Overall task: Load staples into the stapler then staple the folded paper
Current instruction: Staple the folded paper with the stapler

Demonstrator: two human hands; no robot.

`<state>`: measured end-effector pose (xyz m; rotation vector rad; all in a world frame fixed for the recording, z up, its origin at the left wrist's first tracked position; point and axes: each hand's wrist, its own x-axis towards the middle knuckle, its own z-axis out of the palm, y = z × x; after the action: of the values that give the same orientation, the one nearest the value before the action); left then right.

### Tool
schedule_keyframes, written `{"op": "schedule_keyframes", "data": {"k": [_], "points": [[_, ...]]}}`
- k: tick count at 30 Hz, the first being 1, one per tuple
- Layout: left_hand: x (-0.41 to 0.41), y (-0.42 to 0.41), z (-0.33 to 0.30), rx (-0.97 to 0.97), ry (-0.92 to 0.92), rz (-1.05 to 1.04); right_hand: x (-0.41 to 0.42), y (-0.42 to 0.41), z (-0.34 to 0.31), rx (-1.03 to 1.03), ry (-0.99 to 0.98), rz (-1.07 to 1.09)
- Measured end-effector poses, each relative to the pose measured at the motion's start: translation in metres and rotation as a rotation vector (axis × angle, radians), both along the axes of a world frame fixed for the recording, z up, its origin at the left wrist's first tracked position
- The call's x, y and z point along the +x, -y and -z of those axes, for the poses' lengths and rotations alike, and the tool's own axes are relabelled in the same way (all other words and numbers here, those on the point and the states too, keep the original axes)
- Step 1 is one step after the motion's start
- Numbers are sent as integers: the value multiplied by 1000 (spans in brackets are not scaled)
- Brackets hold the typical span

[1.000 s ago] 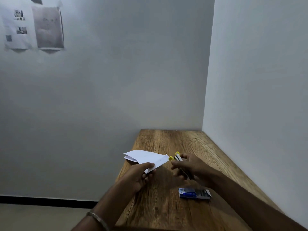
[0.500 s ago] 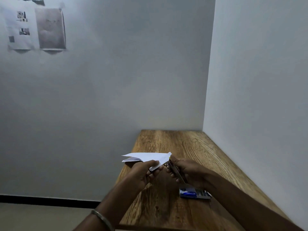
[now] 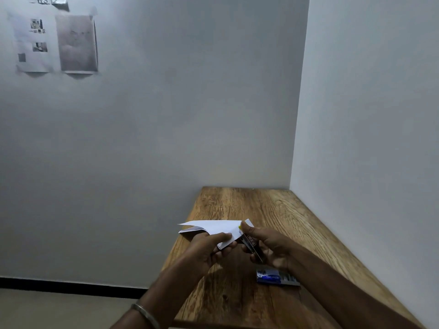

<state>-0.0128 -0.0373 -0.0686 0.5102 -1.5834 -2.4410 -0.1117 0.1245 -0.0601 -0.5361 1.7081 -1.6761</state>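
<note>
As before, stapler [image 3: 250, 242] now biting paper [image 3: 217, 227]

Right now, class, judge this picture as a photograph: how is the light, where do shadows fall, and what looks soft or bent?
Head view: dim, even light, no glare; soft shadows under the wall sheets and beneath the hands on the table; the wide lens tilts the wall corner; the stapler and staple box look soft, their print unreadable; the paper is the brightest thing.
</note>
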Motion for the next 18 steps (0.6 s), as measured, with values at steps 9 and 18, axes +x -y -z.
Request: {"op": "schedule_keyframes", "data": {"k": [9, 18], "points": [[4, -2, -1, 33, -11, 34, 4, 3, 1, 14, 4, 21], [5, -2, -3, 74, -21, 37, 6, 9, -1, -15, 20, 111]]}}
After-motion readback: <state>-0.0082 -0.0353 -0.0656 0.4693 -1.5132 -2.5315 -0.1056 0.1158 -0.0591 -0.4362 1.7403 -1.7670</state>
